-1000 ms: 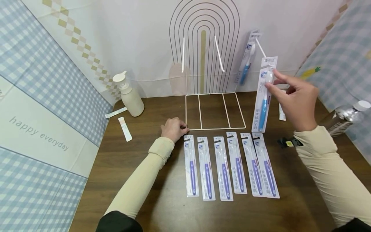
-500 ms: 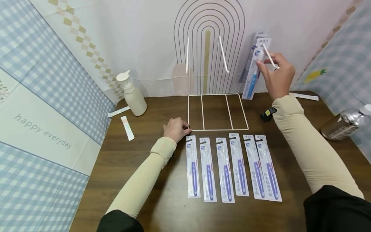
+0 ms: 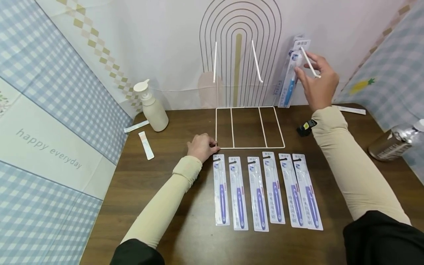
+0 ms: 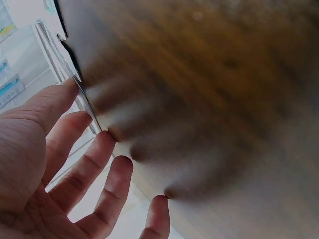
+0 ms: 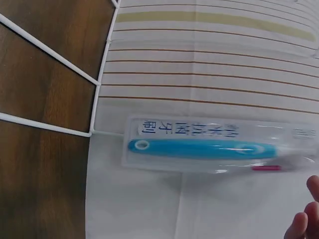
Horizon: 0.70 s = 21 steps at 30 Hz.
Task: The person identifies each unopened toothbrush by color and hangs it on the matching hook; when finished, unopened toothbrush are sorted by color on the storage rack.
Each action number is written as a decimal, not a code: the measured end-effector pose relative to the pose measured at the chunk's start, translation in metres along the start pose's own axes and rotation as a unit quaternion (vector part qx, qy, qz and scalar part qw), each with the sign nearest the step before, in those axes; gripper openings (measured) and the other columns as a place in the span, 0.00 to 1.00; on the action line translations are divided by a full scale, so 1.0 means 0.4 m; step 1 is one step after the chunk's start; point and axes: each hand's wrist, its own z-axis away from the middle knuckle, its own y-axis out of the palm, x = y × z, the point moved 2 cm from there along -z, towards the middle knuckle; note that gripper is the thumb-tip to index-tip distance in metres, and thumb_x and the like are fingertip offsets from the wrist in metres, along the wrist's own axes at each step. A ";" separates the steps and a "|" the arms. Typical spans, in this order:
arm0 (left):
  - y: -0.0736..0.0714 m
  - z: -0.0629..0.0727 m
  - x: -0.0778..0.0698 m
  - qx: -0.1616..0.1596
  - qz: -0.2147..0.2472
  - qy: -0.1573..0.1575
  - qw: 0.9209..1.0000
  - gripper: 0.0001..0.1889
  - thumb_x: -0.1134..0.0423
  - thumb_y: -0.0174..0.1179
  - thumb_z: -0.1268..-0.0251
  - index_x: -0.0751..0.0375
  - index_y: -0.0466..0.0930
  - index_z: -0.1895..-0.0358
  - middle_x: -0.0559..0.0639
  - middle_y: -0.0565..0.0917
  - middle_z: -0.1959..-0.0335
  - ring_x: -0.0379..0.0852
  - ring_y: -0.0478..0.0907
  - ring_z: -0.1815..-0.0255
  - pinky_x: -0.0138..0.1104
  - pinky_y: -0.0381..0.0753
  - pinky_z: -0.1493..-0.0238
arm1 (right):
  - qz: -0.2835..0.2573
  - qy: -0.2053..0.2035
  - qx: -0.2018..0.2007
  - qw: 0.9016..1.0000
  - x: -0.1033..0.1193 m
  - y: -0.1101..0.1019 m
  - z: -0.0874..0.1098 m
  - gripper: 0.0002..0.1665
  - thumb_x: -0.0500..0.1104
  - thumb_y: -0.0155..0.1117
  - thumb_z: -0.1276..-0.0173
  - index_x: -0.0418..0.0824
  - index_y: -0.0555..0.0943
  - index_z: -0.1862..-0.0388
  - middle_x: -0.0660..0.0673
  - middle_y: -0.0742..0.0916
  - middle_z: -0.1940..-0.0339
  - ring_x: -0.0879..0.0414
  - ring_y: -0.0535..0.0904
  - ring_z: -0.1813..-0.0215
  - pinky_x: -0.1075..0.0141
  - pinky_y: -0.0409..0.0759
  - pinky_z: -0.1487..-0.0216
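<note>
A white wire display rack (image 3: 250, 148) stands on the table, with hooks reaching forward from its back. My left hand (image 3: 200, 147) holds its front left corner between thumb and index finger; the other fingers (image 4: 117, 179) spread, tips at the tabletop. Packaged toothbrushes with blue handles hang on the right hook (image 3: 310, 62). The front packaged blue toothbrush (image 5: 202, 148) hangs nearly upright. My right hand (image 3: 321, 81) is beside its upper part, thumb and fingers parted around the hook. In the right wrist view, its fingertips (image 5: 298, 223) show below the package.
Several packaged purple toothbrushes (image 3: 258, 195) lie in a row before the rack. A pump bottle (image 3: 154, 114) stands at back left near white strips (image 3: 146, 145). At right are a dark bottle (image 3: 392, 141) and another white strip (image 3: 351, 110). Patterned cloth walls surround the table.
My right hand has carried the blue toothbrush package up and back onto the right hook. The package has slid farther back, and the fingers have parted. My left hand stays at the rack's corner.
</note>
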 end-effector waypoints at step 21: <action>0.000 -0.004 0.000 0.002 -0.011 0.007 1.000 0.11 0.47 0.73 0.32 0.45 0.94 0.53 0.45 0.86 0.51 0.57 0.79 0.41 0.66 0.73 0.41 | 0.130 0.013 0.301 0.945 -0.170 -0.272 0.429 0.20 0.54 0.75 0.28 0.47 0.89 0.42 0.46 0.90 0.63 0.65 0.77 0.68 0.70 0.70 0.69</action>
